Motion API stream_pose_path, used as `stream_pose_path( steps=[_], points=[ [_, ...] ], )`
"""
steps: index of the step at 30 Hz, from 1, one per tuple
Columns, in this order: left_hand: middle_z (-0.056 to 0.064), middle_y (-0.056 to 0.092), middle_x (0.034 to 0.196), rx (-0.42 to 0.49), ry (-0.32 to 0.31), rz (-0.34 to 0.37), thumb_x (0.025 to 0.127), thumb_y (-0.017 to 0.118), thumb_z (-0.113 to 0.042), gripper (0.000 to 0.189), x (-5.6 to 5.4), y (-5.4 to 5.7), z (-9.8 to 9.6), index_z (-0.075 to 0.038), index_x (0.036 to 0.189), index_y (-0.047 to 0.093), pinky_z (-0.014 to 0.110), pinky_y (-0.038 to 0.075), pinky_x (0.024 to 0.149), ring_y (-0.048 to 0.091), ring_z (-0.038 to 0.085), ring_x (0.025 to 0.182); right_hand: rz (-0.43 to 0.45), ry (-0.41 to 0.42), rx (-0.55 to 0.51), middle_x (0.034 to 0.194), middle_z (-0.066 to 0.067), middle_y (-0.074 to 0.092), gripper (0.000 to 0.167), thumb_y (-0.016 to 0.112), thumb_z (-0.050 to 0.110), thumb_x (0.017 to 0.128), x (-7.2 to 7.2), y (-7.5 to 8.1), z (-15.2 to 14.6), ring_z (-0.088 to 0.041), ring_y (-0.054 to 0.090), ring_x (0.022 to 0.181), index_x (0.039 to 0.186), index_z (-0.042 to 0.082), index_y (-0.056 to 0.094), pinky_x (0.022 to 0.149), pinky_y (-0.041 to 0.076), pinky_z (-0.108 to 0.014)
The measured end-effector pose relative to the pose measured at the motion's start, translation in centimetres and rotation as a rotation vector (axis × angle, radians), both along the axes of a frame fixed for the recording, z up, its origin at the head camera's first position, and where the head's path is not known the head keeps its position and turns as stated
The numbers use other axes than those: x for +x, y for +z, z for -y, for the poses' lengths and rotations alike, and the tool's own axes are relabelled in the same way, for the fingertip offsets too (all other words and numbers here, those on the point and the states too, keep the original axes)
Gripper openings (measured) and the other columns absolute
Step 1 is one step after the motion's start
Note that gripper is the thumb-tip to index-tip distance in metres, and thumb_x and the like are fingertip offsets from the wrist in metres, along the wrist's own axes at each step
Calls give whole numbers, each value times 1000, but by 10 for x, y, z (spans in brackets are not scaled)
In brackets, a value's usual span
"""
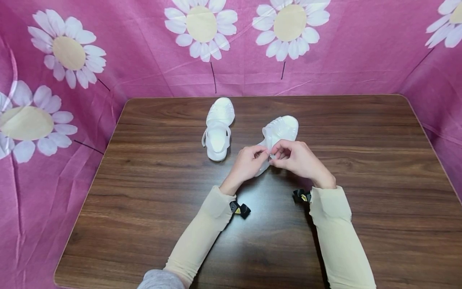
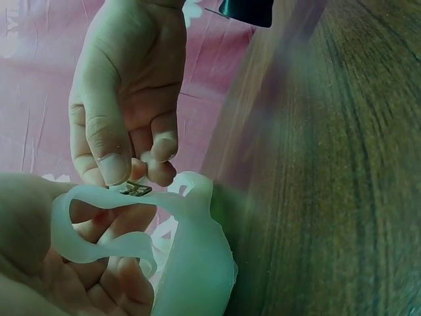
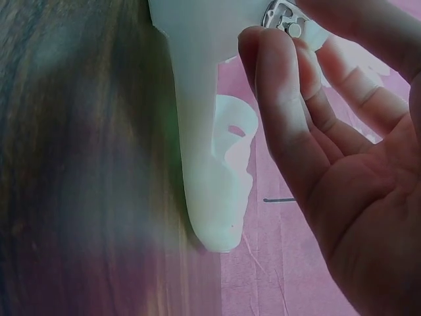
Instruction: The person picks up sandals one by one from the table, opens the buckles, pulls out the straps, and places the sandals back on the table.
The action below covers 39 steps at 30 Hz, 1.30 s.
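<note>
A white jelly sandal (image 1: 285, 127) rests on the table, its toe pointing away. My left hand (image 1: 249, 161) pinches the sandal's strap (image 2: 92, 196) from the left; in the left wrist view the strap bends in a loop beside its fingers. From the right, my right hand (image 1: 297, 160) pinches at the small metal buckle (image 3: 286, 18), thumb and fingertips close around it. The hands nearly meet over the strap, and partly hide the sandal's heel. Its mate, another white sandal (image 1: 221, 114), stands left of my left hand with nobody touching it.
The brown wood-grain table (image 1: 144, 192) has a rounded far edge. Behind it and at both sides hangs a pink cloth (image 1: 140, 52) with large white daisies. A black wrist camera (image 1: 241, 209) sits at the left cuff, another black camera (image 1: 301, 196) at the right.
</note>
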<state>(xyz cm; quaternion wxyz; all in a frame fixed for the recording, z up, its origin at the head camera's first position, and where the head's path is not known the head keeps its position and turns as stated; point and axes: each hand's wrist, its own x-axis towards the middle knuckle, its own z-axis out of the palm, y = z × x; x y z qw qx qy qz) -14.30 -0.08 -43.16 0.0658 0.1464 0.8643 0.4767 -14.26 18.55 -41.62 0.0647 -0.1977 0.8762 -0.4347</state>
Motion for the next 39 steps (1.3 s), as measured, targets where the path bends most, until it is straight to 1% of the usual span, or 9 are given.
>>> stream_pose_path(
  steps=[6,11,14,20,28,32,39],
  points=[
    [-1,59,67,-3,45,-5,93,58,-20,18,1,-1,-3,-11,94,73,17,35,57,45,5,59,-9,6,11,76,0,65,18,79,11,78,0,0,1,-8,60,70,90,11,65,63,47,-18],
    [0,65,72,34,103,13,90,59,-19,15,1,-3,-5,-10,94,71,17,38,59,49,2,60,-4,8,26,77,0,65,19,79,12,78,0,0,2,-9,60,70,91,11,65,63,47,-18],
    [2,68,73,52,122,16,88,60,-18,12,2,-3,-5,-10,92,68,17,39,61,50,2,61,4,8,35,77,1,65,20,79,13,78,0,1,3,-9,59,70,92,12,65,63,47,-19],
    [1,67,75,60,128,22,89,59,-18,10,2,-4,-6,-11,91,65,18,40,62,51,3,63,13,17,39,77,1,64,22,80,14,77,0,2,3,-9,59,70,93,12,64,62,46,-19],
    [2,71,81,35,138,43,91,57,-21,13,3,-4,-6,-10,93,65,19,43,68,58,7,72,27,18,44,78,0,65,23,80,13,77,1,1,4,-10,60,70,93,11,63,62,47,-19],
    [2,71,84,16,147,54,92,56,-22,16,3,-2,-7,-9,96,65,20,43,69,59,8,75,34,23,37,78,-1,65,24,80,10,76,0,-1,5,-10,60,71,93,9,63,63,47,-19],
    [2,72,86,15,152,68,92,55,-22,17,4,-2,-7,-9,98,65,20,44,69,59,8,75,12,35,29,77,-3,64,19,75,2,77,-1,-2,4,-12,59,72,92,8,63,65,48,-19]
  ],
)
